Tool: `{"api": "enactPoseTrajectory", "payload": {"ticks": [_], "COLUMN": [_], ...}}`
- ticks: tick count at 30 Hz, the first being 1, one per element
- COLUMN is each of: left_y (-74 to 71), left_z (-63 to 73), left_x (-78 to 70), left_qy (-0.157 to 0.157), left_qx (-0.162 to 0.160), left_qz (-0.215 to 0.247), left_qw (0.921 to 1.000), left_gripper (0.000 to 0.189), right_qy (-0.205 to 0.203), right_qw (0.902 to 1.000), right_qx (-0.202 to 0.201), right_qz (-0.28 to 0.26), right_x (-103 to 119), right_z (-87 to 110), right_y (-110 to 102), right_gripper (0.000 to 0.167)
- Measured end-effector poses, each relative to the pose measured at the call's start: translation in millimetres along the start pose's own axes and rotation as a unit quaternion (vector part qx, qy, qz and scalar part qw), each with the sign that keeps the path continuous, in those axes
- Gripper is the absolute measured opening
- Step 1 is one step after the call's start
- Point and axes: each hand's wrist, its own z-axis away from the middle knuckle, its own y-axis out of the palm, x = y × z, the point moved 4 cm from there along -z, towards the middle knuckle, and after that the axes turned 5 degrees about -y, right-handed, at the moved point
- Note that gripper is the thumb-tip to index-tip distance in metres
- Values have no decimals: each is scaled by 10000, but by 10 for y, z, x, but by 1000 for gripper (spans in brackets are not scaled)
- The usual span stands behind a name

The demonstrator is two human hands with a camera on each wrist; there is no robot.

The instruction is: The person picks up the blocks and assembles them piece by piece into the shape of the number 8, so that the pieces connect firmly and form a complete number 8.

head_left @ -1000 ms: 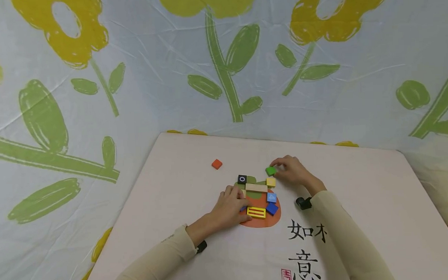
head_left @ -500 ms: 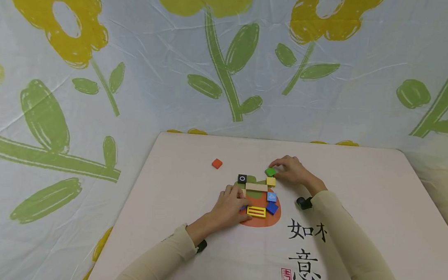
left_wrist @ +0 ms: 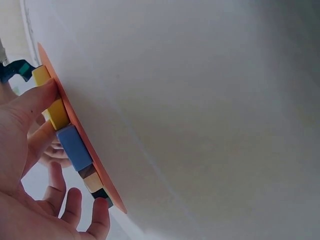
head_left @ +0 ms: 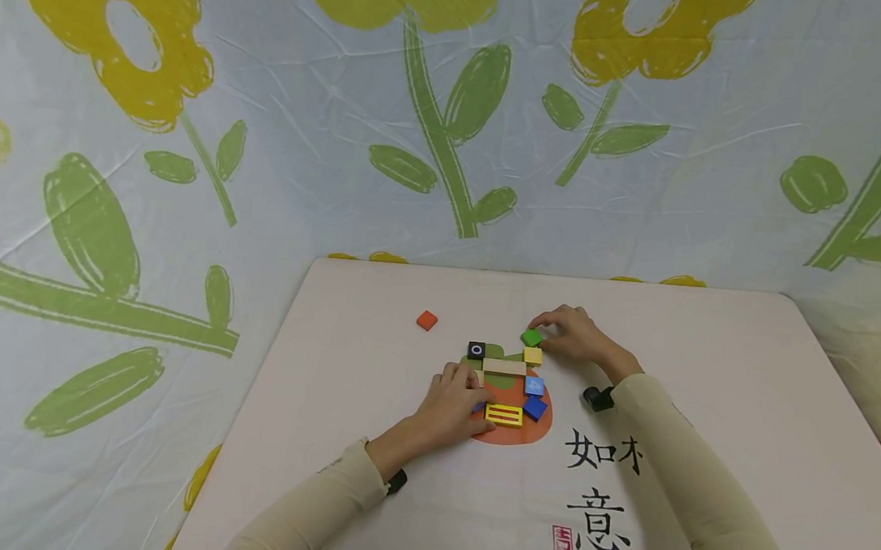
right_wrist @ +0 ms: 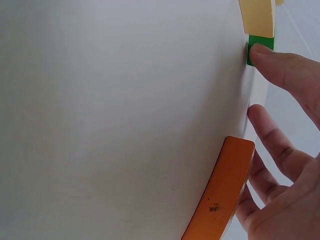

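Note:
Wooden blocks lie on an orange, fruit-shaped flat patch [head_left: 504, 436] with green leaves. At its lower left, my left hand [head_left: 448, 404] has its thumb and index finger at the left end of a yellow block [head_left: 504, 416] with red stripes; its other fingers curl loosely beside the arrangement and partly hide a blue block [left_wrist: 75, 147]. My right hand [head_left: 570, 335] pinches a green block [head_left: 532, 337] at the upper right, its thumb pressed against it in the right wrist view. Right beside the green block is a pale yellow block [head_left: 532, 356].
A plain wood bar [head_left: 504, 367], black "O" block [head_left: 475, 351], light blue block [head_left: 534, 385] and dark blue block [head_left: 535, 408] belong to the cluster. A red-orange block [head_left: 427, 321] lies apart at the back. Black characters [head_left: 598, 520] mark the pale table [head_left: 327, 360].
The green block has shifted slightly left, toward the pale yellow block, in my right hand's fingers. My left hand has stayed in place.

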Motion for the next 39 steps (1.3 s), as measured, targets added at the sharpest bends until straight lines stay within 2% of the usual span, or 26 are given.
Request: {"api": "enactPoseTrajectory", "payload": {"ticks": [10, 21, 26, 29, 32, 39], "left_y": [-7, -17, -39, -108, -214, -446], "left_z": [6, 21, 31, 27, 8, -37], "left_x": [-19, -47, -35, 7, 103, 471], "left_qy": [-4, 119, 166, 146, 33, -343], "left_qx": [109, 146, 128, -23, -331, -1183], "left_qz": [-93, -435, -360, -152, 82, 557], "left_qw": [9999, 9989, 9991, 9998, 9994, 9908], "left_gripper": [36, 39, 49, 53, 51, 41], "right_qy": [-85, 261, 356, 422, 494, 459], "right_qw": [9998, 9996, 9993, 9990, 9987, 9988], "right_qx": [-59, -12, -4, 6, 26, 26], "right_qz": [186, 127, 142, 128, 96, 153], "right_x": [6, 11, 6, 2, -5, -11], "right_z": [1, 19, 20, 18, 16, 11], "right_y": [11, 24, 34, 35, 37, 36], "right_gripper": [32, 31, 31, 30, 30, 31]}}
